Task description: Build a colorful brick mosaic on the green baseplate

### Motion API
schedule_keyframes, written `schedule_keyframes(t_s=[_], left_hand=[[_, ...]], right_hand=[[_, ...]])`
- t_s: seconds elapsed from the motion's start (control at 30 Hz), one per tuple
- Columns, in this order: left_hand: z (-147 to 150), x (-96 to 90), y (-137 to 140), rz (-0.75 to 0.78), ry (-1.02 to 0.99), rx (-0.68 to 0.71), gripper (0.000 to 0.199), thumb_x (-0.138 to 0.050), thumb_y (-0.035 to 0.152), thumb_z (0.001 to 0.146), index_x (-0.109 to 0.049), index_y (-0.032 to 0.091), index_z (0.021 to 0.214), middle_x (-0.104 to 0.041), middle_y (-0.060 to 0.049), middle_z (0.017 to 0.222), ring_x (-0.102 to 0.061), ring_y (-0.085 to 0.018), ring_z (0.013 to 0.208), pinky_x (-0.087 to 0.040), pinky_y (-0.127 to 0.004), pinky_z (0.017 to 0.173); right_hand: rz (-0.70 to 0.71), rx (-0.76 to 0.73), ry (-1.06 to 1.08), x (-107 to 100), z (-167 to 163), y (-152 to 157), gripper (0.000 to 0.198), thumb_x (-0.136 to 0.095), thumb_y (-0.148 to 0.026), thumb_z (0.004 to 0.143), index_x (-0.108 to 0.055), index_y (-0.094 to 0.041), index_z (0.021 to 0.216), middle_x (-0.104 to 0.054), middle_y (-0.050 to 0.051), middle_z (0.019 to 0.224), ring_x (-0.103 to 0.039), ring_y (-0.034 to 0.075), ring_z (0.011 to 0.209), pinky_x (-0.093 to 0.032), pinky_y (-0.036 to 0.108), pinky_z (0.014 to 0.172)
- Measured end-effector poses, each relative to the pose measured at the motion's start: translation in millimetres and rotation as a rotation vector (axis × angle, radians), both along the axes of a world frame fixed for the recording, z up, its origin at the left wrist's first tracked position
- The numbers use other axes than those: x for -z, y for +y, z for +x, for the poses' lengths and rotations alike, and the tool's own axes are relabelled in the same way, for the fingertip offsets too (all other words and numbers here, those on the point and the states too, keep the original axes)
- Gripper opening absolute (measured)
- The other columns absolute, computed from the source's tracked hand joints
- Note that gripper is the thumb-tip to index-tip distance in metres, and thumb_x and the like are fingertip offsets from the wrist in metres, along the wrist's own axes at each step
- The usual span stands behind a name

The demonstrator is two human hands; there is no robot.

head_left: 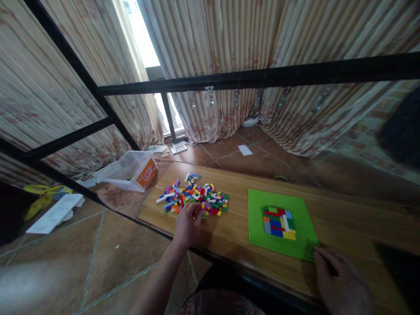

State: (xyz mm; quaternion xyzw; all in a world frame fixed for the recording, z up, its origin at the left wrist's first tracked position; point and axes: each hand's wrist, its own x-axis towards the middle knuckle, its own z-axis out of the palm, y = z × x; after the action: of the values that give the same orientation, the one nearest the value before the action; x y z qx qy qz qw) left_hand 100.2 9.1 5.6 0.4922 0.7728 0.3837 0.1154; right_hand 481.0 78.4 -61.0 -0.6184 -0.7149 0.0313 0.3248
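Observation:
A loose pile of small colourful building bricks (197,192) lies on the left part of a wooden table. My left hand (188,221) reaches to the near edge of this pile, its fingers curled together among the bricks; what lies between the fingertips is hidden. To the right, a green studded baseplate (259,199) lies flat on the wood. Red, blue, yellow, white, grey and orange bricks form a compact block (278,223) on its middle. At the plate's near right corner, my right hand (343,280) grips the edge with its fingertips, palm low over the table.
The wooden table (236,249) has a dark front edge. Beyond its left end stands a clear plastic bin (131,170) with an orange label. Black metal bars (229,81) cross in front of striped curtains (223,39). Papers (55,214) lie on the tiled floor.

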Motion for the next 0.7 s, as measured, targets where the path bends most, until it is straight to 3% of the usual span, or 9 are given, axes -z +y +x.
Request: schedule_keyframes(t_s=[0.2, 0.43, 0.53, 0.7], left_hand=[[8.2, -7.5, 28.3, -0.168, 0.324, 0.043, 0.018, -0.053, 0.024, 0.087, -0.064, 0.022, 0.101, -0.063, -0.005, 0.106, -0.062, -0.019, 0.091, -0.046, -0.028, 0.076], [7.9, -12.0, 38.8, -0.327, 0.402, 0.042, 0.020, -0.045, 0.025, 0.091, -0.064, 0.021, 0.095, -0.066, -0.005, 0.102, -0.063, -0.019, 0.087, -0.043, -0.028, 0.072], [15.7, -22.1, 41.4, -0.221, 0.354, 0.060, 0.020, -0.047, 0.025, 0.090, -0.063, 0.021, 0.102, -0.066, -0.006, 0.105, -0.063, -0.020, 0.089, -0.043, -0.028, 0.074], [56.1, -35.1, 61.6, 0.029, 0.048, 0.356, 0.020, -0.048, 0.026, 0.088, -0.066, 0.020, 0.089, -0.066, -0.005, 0.090, -0.060, -0.017, 0.085, -0.044, -0.028, 0.078]], right_hand=[[0.061, -0.011, -0.004, -2.8, -4.2, -1.2, 0.046, -0.037, -0.051, 0.087, -0.067, -0.017, 0.089, -0.066, 0.012, 0.095, -0.062, 0.029, 0.090, -0.049, 0.043, 0.083], [0.102, 0.008, 0.006, 0.7, -7.9, -1.6, 0.045, -0.039, -0.050, 0.090, -0.068, -0.016, 0.090, -0.066, 0.011, 0.097, -0.061, 0.025, 0.091, -0.049, 0.041, 0.085], [0.117, 0.008, 0.017, 1.3, -9.5, -1.8, 0.040, -0.041, -0.047, 0.091, -0.068, -0.017, 0.092, -0.066, 0.011, 0.098, -0.061, 0.024, 0.091, -0.049, 0.040, 0.085], [0.101, 0.003, 0.025, 0.0, -11.1, -2.6, 0.034, -0.043, -0.040, 0.091, -0.068, -0.018, 0.094, -0.065, 0.011, 0.099, -0.060, 0.023, 0.094, -0.048, 0.039, 0.087]])
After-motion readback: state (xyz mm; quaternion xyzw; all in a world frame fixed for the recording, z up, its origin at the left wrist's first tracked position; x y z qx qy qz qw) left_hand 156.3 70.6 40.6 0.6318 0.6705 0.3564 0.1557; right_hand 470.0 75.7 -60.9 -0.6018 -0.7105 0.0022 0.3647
